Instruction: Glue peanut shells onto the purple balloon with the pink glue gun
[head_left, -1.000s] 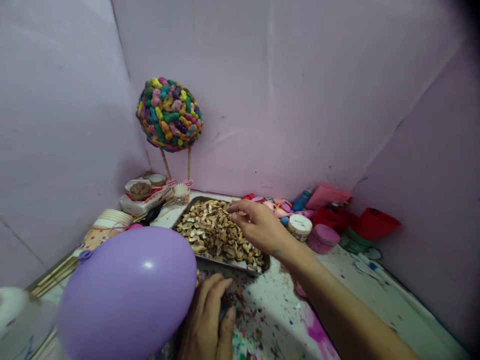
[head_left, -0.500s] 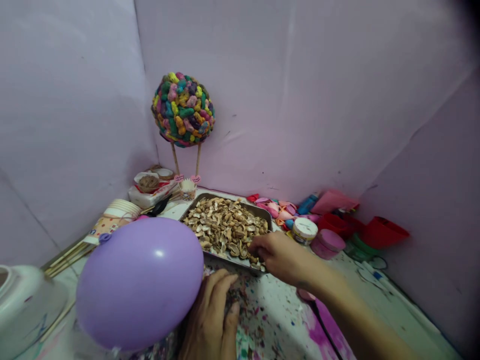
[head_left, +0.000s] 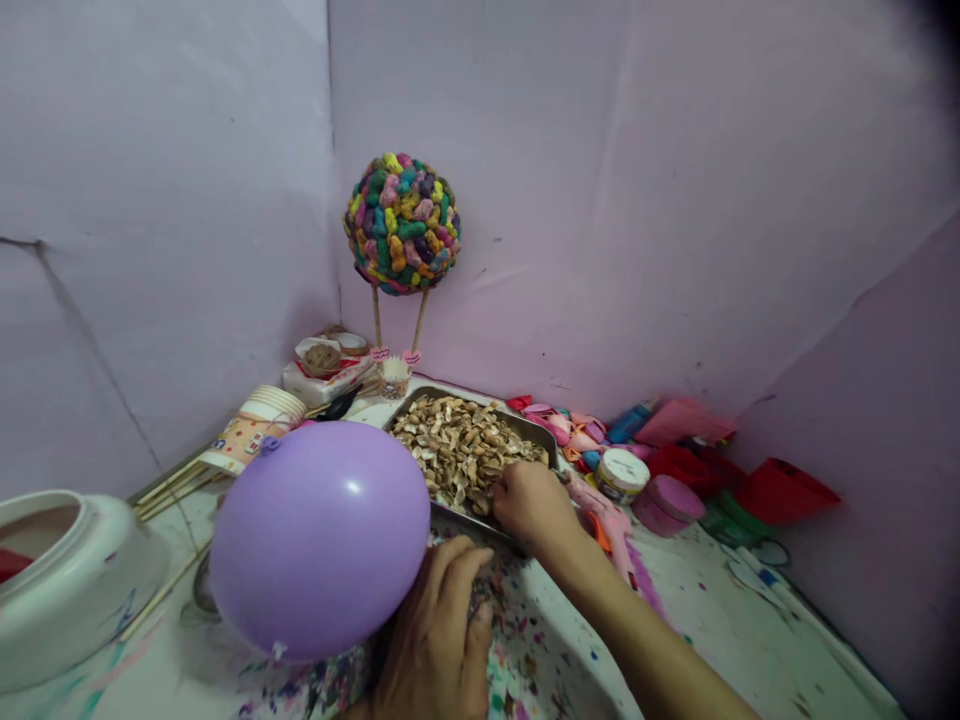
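My right hand is at the near right corner of a metal tray filled with peanut shells. Its fingers are curled down among the shells, and whatever they hold is hidden. On the paint-speckled table, my left hand lies with its fingers stretched out and the thumb apart. Just beside it is an inflated purple balloon, its knot pointing to the upper left. The left fingers are close to the balloon's right side; I cannot tell if they touch it.
A ball covered in colourful painted peanut shells stands on sticks above a small paper cup at the back. Stacked paper cups and a white pot are on the left. A pink glue gun, jars and deflated balloons lie right.
The view has swung a little left, so things appear further right. My right hand has shifted left over the shells, and the pink glue gun shows beside it. My left hand stays by the balloon.
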